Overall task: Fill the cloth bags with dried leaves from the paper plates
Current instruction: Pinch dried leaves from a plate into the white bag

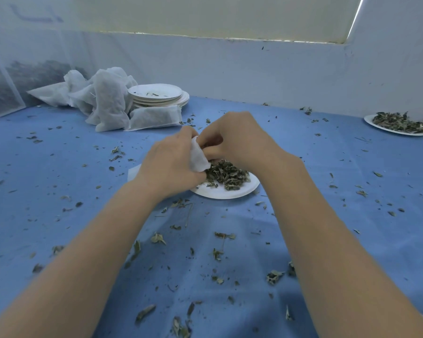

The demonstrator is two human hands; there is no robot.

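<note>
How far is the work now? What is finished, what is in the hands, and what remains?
Done: filled bags lie beside a stack of emptied plates. In hand: the left hand and right hand grip a cloth bag over a plate that holds leaves. Left: that pile, and another full plate at far right.

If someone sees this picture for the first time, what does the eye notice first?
First, the left hand and right hand meeting at the centre, holding a small white cloth bag above a paper plate of dried leaves. Next, the blue table cover strewn with leaf crumbs, and the heap of filled bags by stacked plates at the far left.
</note>
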